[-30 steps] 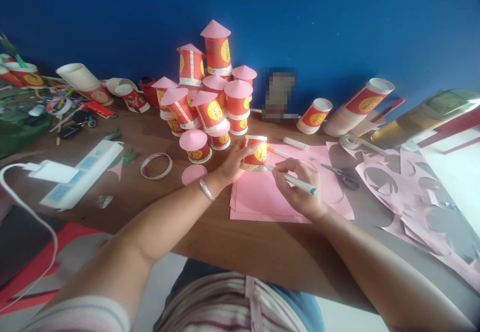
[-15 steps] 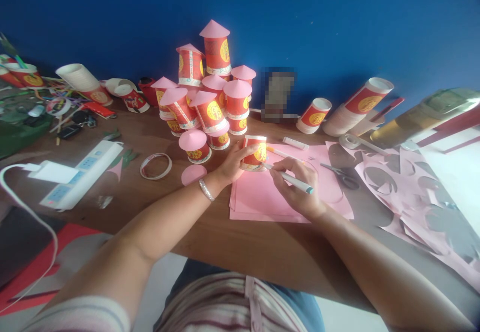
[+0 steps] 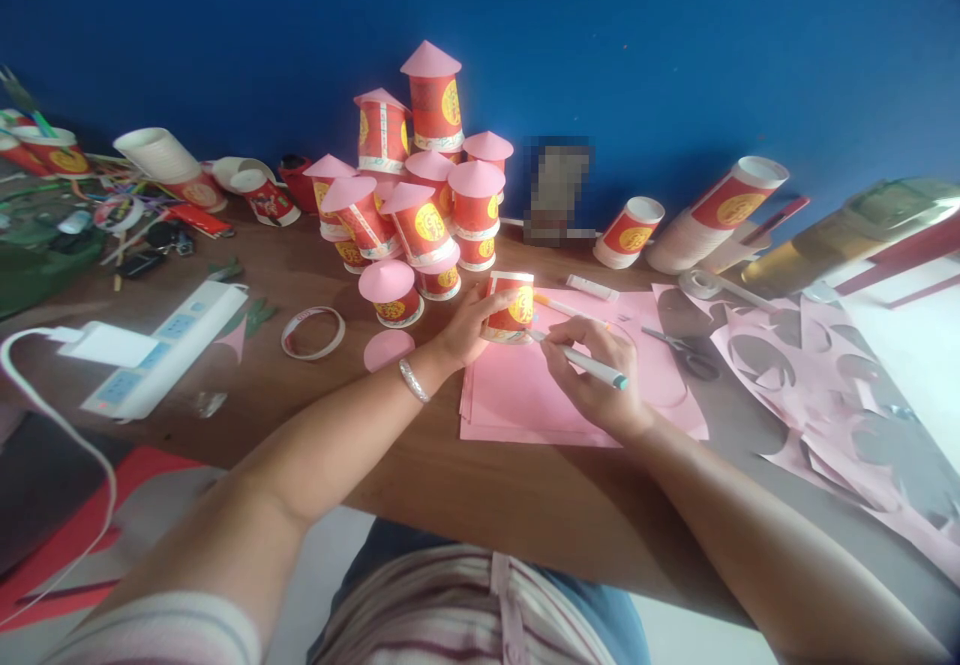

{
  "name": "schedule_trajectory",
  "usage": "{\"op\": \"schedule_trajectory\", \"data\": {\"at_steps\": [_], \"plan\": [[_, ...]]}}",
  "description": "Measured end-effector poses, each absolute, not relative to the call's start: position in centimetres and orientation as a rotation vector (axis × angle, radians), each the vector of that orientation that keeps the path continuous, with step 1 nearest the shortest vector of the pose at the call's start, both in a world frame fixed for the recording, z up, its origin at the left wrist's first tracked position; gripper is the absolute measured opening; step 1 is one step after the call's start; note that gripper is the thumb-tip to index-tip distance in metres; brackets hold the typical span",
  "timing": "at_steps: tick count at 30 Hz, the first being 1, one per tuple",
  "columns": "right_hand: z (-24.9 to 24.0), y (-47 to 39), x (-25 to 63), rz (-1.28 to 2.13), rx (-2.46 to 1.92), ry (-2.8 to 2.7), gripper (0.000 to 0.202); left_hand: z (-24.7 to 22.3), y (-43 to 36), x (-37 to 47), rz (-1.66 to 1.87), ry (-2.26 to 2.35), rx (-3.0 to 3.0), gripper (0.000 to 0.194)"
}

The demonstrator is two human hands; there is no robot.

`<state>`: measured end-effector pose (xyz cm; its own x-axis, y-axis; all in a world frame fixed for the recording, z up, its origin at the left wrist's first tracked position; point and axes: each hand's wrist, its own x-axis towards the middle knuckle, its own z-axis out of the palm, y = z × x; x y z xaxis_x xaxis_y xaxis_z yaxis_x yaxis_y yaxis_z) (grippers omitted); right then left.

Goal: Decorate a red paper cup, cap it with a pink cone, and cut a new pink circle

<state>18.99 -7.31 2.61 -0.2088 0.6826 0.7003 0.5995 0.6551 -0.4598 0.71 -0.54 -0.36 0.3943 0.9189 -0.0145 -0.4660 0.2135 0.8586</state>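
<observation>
My left hand is closed around a red paper cup with a yellow round emblem and a pale patterned band at its lower edge. My right hand grips a white marker with a teal end, its tip at or close to the lower right of the cup; contact cannot be made out. Under both lies a stack of pink paper. An orange pen and a small white tube rest by the paper's far edge. Left of the cup stands a cluster of red cups with pink cone tops.
Scissors and cut pink scraps lie to the right, near a tape roll. Cup stacks and a bottle stand behind. On the left are a power strip and a paper ring.
The marker and right hand have shifted very slightly near the cup's lower band. The left hand and cup look unmoved.
</observation>
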Motion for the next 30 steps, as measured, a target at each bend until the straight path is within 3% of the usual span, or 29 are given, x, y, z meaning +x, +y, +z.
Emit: {"op": "schedule_trajectory", "data": {"at_steps": [18, 30], "plan": [[2.75, -7.84, 19.17, 0.265, -0.947, -1.916, 0.012, -0.32, -0.58, 0.84, 1.106, 0.564, 0.942, 0.033], [2.83, -7.80, 19.00, 0.286, -0.911, -1.918, 0.012, 0.24, -0.85, 0.86, 1.119, 0.580, 0.954, 0.037]]}}
